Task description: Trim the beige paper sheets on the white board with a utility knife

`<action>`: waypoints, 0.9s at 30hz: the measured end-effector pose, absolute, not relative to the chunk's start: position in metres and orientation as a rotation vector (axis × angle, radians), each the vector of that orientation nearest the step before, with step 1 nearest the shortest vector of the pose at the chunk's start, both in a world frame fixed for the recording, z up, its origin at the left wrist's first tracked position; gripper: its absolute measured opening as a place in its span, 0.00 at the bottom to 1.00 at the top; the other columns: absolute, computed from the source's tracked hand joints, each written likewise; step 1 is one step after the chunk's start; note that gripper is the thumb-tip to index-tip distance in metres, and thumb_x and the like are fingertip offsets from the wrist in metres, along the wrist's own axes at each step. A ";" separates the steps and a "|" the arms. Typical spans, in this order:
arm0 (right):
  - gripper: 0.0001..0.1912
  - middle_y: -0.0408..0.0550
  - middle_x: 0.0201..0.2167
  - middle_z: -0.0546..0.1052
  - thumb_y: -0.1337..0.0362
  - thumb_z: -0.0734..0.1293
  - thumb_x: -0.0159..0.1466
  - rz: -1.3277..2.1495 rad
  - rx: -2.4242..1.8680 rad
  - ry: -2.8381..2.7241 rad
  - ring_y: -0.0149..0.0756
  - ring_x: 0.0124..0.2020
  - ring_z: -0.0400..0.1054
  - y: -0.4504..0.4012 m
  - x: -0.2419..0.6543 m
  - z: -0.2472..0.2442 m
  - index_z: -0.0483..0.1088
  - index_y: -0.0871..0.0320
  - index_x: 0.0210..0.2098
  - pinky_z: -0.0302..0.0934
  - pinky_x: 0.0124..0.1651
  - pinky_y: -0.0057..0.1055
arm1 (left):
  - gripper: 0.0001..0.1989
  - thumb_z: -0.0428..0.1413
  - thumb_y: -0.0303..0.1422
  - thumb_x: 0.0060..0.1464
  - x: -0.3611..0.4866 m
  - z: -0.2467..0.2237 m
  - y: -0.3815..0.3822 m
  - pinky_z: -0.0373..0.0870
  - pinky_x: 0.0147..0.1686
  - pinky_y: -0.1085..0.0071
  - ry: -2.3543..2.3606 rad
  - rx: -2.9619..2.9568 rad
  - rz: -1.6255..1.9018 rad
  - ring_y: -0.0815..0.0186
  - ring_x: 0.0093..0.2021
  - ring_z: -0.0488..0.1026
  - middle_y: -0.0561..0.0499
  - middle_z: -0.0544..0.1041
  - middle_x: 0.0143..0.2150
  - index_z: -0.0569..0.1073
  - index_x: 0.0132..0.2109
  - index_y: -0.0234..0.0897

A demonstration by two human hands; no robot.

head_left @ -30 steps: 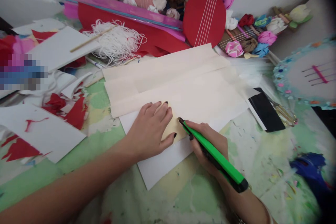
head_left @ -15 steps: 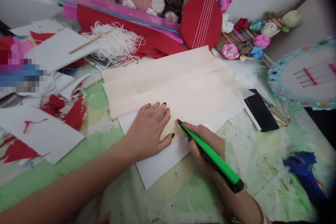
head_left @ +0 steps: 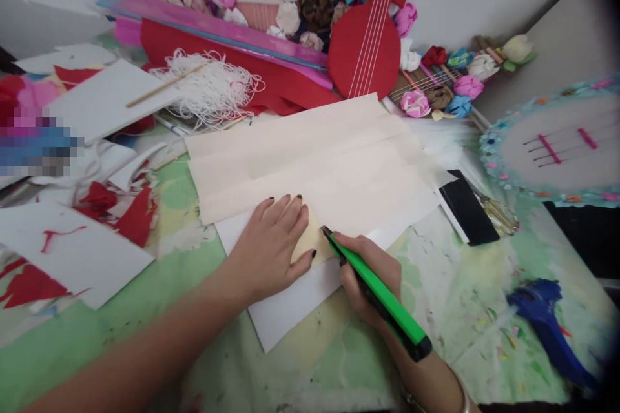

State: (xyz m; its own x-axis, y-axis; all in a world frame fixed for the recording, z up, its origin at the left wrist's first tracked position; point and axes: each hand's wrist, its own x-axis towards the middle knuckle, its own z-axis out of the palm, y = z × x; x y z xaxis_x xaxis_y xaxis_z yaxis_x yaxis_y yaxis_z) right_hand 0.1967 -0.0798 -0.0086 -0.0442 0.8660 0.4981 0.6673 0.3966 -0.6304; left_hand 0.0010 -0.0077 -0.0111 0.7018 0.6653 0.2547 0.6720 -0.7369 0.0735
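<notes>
My left hand (head_left: 274, 245) lies flat, fingers stretched out, pressing a pale yellow piece (head_left: 316, 242) against a creased cream paper sheet (head_left: 310, 148). A white sheet (head_left: 290, 310) sticks out from beneath toward me. In my right hand (head_left: 371, 271) is a green utility knife (head_left: 380, 293) with a black end, held slanted like a pen. The knife's tip meets the paper near the right edge of the yellow piece, just right of my left thumb. How far the blade is out cannot be made out.
At left lie white board offcuts (head_left: 77, 251), red scraps (head_left: 135, 216) and tangled white string (head_left: 213, 87). A red paper instrument (head_left: 364, 51) leans at the back. To the right are a black flat object (head_left: 467, 210), scissors (head_left: 501, 216) and a blue glue gun (head_left: 545, 322).
The whole view has shifted slightly, so most things sit a little farther left and lower. Both hands keep nearly the same place on the paper, the knife still in my right hand.
</notes>
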 end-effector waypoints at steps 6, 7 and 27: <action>0.17 0.51 0.35 0.79 0.72 0.61 0.60 0.277 -1.313 -1.787 0.36 0.33 0.74 -0.082 0.200 -0.008 0.73 0.59 0.47 0.68 0.33 0.32 | 0.28 0.45 0.43 0.63 0.002 -0.012 -0.009 0.54 0.62 0.49 -1.161 -2.863 -0.398 0.45 0.64 0.59 0.34 0.64 0.64 0.64 0.62 0.26; 0.17 0.51 0.35 0.79 0.72 0.61 0.60 0.278 -1.315 -1.786 0.36 0.33 0.74 -0.083 0.200 -0.009 0.73 0.59 0.48 0.68 0.33 0.33 | 0.28 0.45 0.43 0.63 0.002 -0.012 -0.009 0.54 0.62 0.49 -1.171 -2.862 -0.395 0.45 0.64 0.59 0.34 0.64 0.64 0.64 0.62 0.26; 0.15 0.48 0.30 0.77 0.70 0.61 0.61 0.261 -1.342 -1.786 0.35 0.27 0.71 -0.083 0.200 -0.005 0.73 0.58 0.46 0.67 0.29 0.32 | 0.28 0.49 0.43 0.61 0.001 -0.011 -0.008 0.53 0.62 0.50 -1.217 -2.903 -0.426 0.46 0.64 0.59 0.36 0.65 0.64 0.65 0.62 0.27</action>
